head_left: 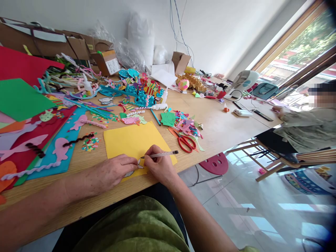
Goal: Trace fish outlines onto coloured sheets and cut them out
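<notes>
My right hand [160,167] is closed around a pen [166,154], its tip down at the yellow sheet [131,140] on the table in front of me. My left hand [114,172] lies flat on the sheet's near part, fingertips stretched toward the pen tip. Under and beside those fingers is a small whitish-grey cutout [129,173], partly hidden by the hand. Red-handled scissors [186,142] rest just right of the sheet. A green paper piece [168,119] and a blue pen [155,117] lie beyond it.
Coloured sheets with pink fish cutouts [61,148] cover the left side. Behind are glue bottles [87,85], pipe cleaners, paper scraps and cardboard boxes [106,62]. At right, a person [309,120] sits at the table; a red stool [214,163] stands below its edge.
</notes>
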### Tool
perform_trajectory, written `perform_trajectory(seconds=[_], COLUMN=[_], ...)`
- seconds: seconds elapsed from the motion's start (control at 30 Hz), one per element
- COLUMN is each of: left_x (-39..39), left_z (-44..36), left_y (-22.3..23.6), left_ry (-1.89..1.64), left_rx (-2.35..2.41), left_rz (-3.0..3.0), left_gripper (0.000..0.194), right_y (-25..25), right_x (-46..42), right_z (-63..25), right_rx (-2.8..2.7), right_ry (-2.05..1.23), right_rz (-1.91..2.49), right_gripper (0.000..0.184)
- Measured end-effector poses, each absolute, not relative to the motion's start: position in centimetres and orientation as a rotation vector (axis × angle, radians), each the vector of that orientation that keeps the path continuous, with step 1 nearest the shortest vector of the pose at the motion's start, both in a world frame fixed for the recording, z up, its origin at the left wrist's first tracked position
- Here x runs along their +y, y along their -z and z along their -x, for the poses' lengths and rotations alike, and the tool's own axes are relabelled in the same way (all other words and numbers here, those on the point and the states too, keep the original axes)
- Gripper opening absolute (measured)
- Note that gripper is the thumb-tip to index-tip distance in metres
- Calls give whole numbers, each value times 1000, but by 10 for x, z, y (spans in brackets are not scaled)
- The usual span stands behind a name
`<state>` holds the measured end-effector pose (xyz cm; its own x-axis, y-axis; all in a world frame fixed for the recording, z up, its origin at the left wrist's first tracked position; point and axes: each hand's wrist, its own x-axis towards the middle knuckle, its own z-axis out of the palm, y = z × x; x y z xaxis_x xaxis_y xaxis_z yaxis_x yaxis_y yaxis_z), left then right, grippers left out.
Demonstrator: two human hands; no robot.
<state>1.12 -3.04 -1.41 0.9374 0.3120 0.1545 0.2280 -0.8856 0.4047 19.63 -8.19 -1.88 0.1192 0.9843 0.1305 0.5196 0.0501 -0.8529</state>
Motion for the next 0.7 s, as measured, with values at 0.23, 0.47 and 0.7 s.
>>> perform_trajectory(seconds=[0.23,0.47,0.7], left_x=[-30,-31,-31], left_z=[-10,-10,-8], left_y=[14,18,21], left_ry=[-282,-307,-302], left_rx=[403,400,396], left_rz=[-2700,-2733,-2742], left_gripper=[45,44,42], right_y=[19,19,18], right_x=[-82,-81,-83], right_z=[-195,-194,-194], right_rx=[-1543,-1560,-1599], right_ry=[-688,-682,-738], right_rz=[1613,1606,1566], right_gripper=[9,9,8])
